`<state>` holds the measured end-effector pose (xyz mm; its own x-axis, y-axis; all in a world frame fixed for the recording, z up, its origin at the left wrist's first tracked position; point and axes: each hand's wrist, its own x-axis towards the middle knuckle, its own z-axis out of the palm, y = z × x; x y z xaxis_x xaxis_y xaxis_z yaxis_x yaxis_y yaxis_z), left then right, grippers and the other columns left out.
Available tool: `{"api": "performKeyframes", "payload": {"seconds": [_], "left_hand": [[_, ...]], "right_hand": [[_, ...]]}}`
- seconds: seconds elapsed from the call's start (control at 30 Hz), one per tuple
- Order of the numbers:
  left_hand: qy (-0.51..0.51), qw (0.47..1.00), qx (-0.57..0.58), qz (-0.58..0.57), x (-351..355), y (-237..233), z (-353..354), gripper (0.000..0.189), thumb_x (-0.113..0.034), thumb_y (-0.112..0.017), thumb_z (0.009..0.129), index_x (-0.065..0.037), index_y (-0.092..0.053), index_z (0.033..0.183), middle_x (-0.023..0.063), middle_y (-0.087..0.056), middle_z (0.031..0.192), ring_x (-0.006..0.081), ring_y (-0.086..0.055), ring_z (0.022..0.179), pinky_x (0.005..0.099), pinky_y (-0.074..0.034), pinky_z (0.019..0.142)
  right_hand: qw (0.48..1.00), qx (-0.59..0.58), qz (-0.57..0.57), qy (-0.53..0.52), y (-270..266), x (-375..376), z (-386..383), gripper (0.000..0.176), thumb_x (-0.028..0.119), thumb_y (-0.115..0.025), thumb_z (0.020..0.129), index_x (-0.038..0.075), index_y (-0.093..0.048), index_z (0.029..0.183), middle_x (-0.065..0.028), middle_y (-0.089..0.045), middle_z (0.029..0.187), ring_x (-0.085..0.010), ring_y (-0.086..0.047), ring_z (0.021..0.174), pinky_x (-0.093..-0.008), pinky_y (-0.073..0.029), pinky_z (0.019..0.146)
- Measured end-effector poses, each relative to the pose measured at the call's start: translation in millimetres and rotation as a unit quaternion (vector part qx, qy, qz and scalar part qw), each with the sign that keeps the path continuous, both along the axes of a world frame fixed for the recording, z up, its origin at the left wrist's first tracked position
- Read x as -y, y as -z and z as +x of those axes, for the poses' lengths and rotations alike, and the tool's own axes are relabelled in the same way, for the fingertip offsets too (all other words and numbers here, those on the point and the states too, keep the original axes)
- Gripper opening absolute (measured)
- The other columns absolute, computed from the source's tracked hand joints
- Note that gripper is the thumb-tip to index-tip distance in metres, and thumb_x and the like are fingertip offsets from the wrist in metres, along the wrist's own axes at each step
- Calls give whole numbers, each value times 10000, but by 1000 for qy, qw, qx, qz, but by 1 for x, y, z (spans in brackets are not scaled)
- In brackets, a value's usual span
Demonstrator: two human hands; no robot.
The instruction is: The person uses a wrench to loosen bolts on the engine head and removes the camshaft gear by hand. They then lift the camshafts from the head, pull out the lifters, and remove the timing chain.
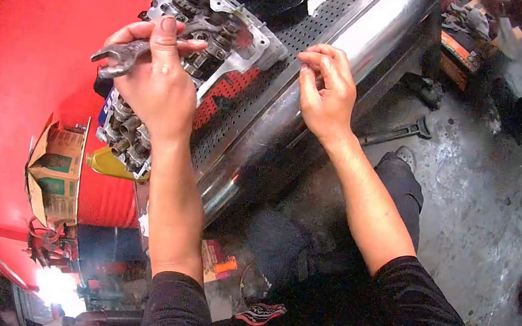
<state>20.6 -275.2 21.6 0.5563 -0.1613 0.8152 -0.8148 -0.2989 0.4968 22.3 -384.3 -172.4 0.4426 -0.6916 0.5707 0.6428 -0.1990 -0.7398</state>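
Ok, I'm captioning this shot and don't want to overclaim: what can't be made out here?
All in the head view:
- Middle of the wrench: hidden by the left hand.
- Whether the cylinder head joins the valve parts below: that hand covers the spot.
- Anything small in the right hand: curled fingers hide it.
- Print on the cardboard box: too small and blurred.

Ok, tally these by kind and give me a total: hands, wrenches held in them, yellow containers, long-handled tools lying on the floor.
Hands: 2 (left hand, right hand)
Held wrenches: 1 (open-ended wrench, in the left hand)
Yellow containers: 1 (yellow container)
Long-handled tools on the floor: 1 (dark tool)
Total: 5
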Motion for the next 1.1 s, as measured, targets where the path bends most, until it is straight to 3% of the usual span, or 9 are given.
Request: {"api": "performKeyframes", "payload": {"seconds": [0.1,0.37,0.5,0.6,0.67,0.77,0.93,1.03,1.1], "left_hand": [[24,1000,-9,-13,1,-14,-6,162,-94,-601,1016,28,-525,942,192,-661,878,243,-690,651,375,-639,582],[17,998,45,28,6,41,14,167,-76,-647,987,2,-502,1017,128,-649,916,177,-653,758,355,-623,650],[36,826,376,419,-13,122,-9,190,-67,-720,864,-57,-596,1008,112,-651,919,253,-625,782,429,-544,677],[40,877,253,407,-14,99,-41,233,-50,-795,756,-102,-685,953,62,-696,888,256,-662,832,334,-520,697],[-47,883,314,345,-7,66,-33,137,-34,-713,899,-102,-594,903,109,-688,900,245,-664,769,325,-535,688],[60,996,49,47,-2,35,-8,163,-35,-612,994,-22,-454,955,161,-643,893,197,-675,723,388,-648,667],[41,996,-74,-2,-5,4,13,171,-79,-620,1004,-17,-465,971,131,-636,869,158,-631,664,344,-633,648],[-37,998,-29,38,7,26,0,160,-90,-650,984,-11,-511,976,137,-648,870,197,-634,664,360,-604,646],[-54,849,345,397,-1,75,-10,139,-68,-700,918,-19,-584,974,141,-657,880,256,-643,685,397,-573,655]], "right_hand": [[1000,-3,14,-2,-2,1,1,148,3,-639,824,56,-688,953,-113,-648,1042,-295,-672,970,-383,-553,836],[999,-5,34,-9,-3,4,-2,150,-10,-626,831,48,-695,951,-119,-647,1036,-296,-665,992,-375,-546,858],[999,16,52,5,4,10,0,151,-52,-625,861,14,-703,972,-105,-637,1046,-198,-653,969,-304,-549,823],[993,20,118,-19,-1,13,0,157,-47,-619,837,19,-700,955,-115,-642,1012,-218,-661,947,-310,-549,816],[993,13,120,-18,0,12,-1,159,-52,-615,838,20,-698,954,-109,-646,1006,-199,-661,930,-300,-550,798],[992,13,124,-24,0,11,1,166,-65,-610,834,22,-694,948,-101,-650,994,-188,-662,917,-295,-552,786],[992,11,121,-20,2,12,3,164,-66,-613,833,23,-696,944,-96,-656,995,-181,-661,922,-292,-550,785],[990,11,140,-32,-1,12,-2,161,-58,-613,836,22,-699,946,-94,-664,1005,-171,-660,915,-294,-551,786],[986,13,160,-42,1,12,1,159,-51,-609,841,22,-700,949,-94,-666,1013,-166,-659,909,-293,-550,787]]}}
